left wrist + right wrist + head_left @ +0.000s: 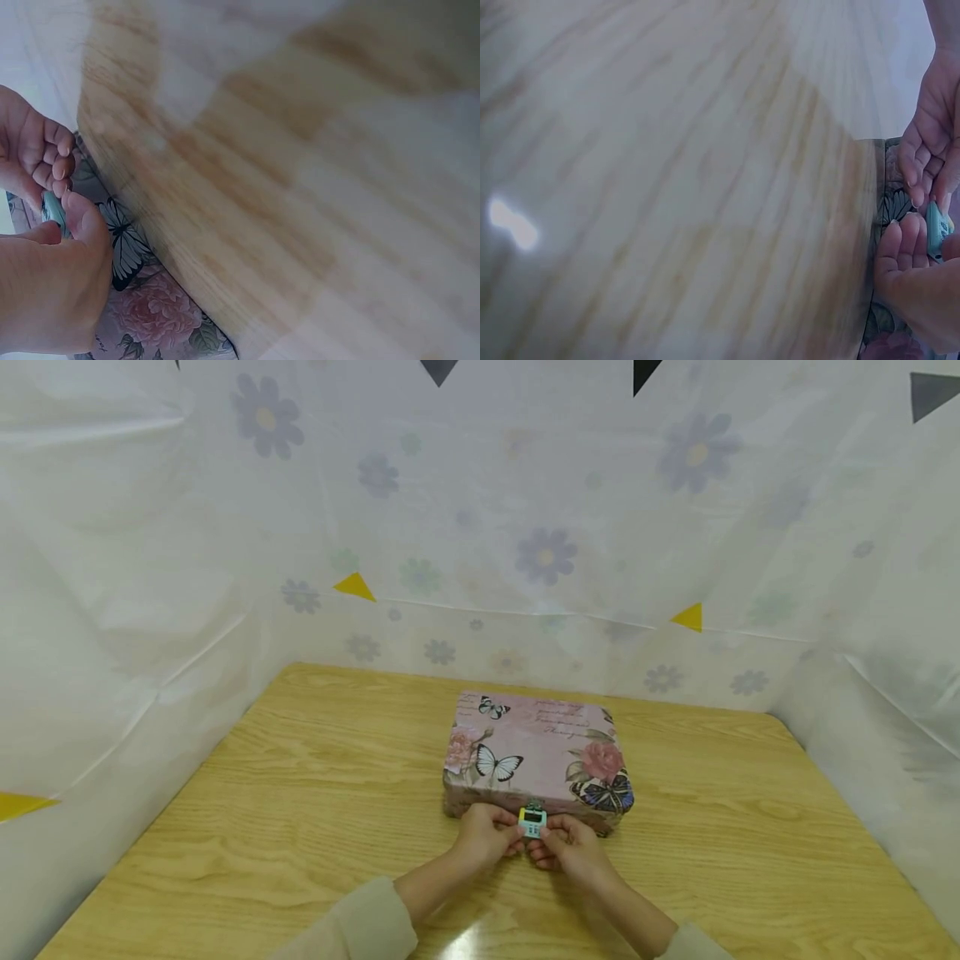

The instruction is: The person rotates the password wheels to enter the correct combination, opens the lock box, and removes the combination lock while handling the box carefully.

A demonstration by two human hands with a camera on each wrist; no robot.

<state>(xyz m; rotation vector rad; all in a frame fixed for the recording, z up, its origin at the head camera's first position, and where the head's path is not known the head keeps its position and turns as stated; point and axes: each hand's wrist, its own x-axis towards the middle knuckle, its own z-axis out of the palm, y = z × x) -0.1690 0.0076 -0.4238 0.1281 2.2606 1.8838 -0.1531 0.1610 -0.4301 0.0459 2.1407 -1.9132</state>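
Note:
A pink box [540, 743] printed with butterflies and roses lies on the table with its lid down. At the middle of its front side, by a metal clasp [535, 805], is a small teal padlock [532, 824] with a yellow corner and a dark window. My left hand [483, 837] pinches the padlock's left edge between thumb and fingers. From the other side my right hand [576, 847] pinches the right edge. In the right wrist view the padlock [936, 231] shows side-on between both hands' fingertips; the left wrist view shows the left hand [56, 281] gripping it too.
The wooden table [315, 793] extends around the box on every side. White sheeting [465, 527] with printed flowers and hanging triangle flags closes off the back and both sides. A bright reflection lies on the tabletop near the front.

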